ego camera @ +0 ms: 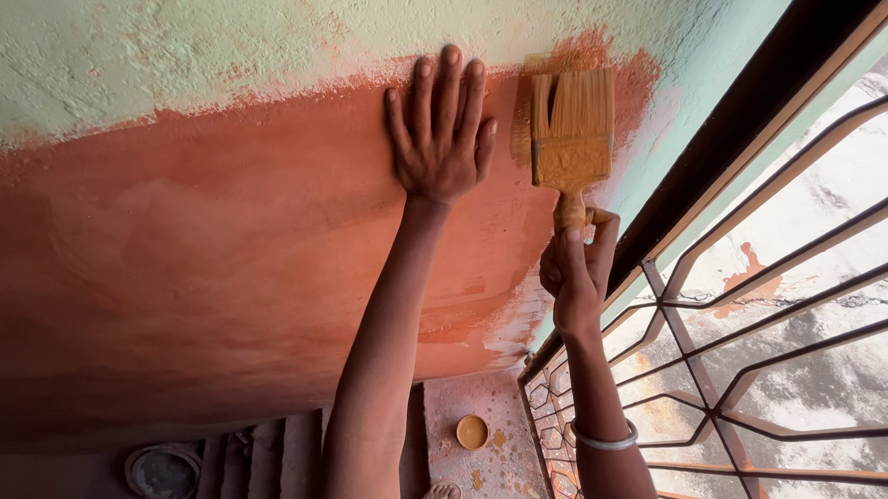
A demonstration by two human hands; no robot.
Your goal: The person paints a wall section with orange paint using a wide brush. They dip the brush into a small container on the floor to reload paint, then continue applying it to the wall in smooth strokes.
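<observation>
Right hand (575, 269) fingers clenched on the brush (571, 134) handle — long axis upright, bristles above the hand; left hand (441, 130) released, flat on the wall (214, 240) just beside.

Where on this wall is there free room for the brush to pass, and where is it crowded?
Free: the pale green plaster above the orange paint, and the strip between the brush and the dark window frame. Crowded: the left hand lies flat beside the brush, which the right hand holds.
</observation>
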